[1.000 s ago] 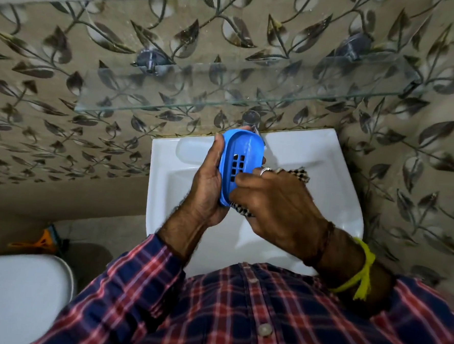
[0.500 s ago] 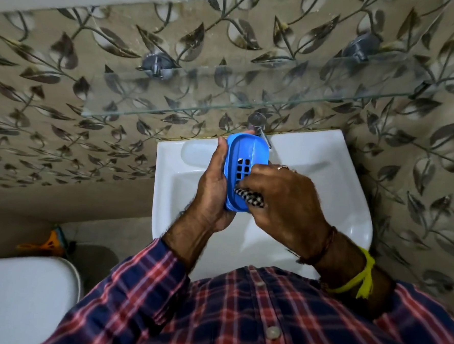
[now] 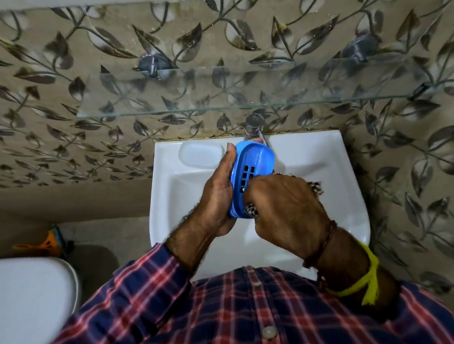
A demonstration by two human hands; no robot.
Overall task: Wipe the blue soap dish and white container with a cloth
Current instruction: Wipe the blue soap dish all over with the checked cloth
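Over the white sink (image 3: 346, 195) my left hand (image 3: 216, 195) grips the blue soap dish (image 3: 256, 160), which stands on its edge with its slotted inside facing right. My right hand (image 3: 284, 212) holds a black-and-white checked cloth (image 3: 316, 187) and presses it into the lower part of the dish. A bit of the cloth also pokes out below the dish, most of it is hidden under my fingers. No white container is in view.
A metal tap (image 3: 254, 125) stands right behind the dish. A glass shelf (image 3: 171, 110) juts from the leaf-patterned wall above the sink. A white toilet lid (image 3: 18, 300) lies at lower left, with an orange object (image 3: 43, 245) on the floor behind it.
My right hand has kept rubbing the cloth inside the dish, sliding from the slots toward the lower end. The left hand still grips the dish in the same place.
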